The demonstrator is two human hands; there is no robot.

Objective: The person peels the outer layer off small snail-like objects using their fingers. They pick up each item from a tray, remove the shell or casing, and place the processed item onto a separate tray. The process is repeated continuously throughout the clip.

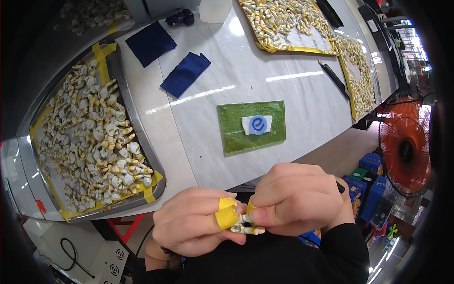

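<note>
Close to my body, my left hand (189, 222) is closed around a small white, gold and skin-toned figurine (250, 230). Yellow tape wraps two of its fingers. My right hand (298, 199) meets it from the right, thumb and forefinger pinched on the figurine's upper part; yellow tape shows on this hand too. Fingers hide much of the piece, so its full shape cannot be made out. Beyond the hands, a green slab (231, 144) lies on the table, with a white patch and a round blue piece (258, 125) on it.
A dark tray (160, 187) heaped with similar small pieces stands left. Two yellow-edged trays (293, 49) (352, 106) of pieces lie at the far right. Blue cloths (151, 43) (185, 74), a dark-handled knife (335, 79) and a white container (215, 10) are on the table. An orange fan (405, 146) stands right.
</note>
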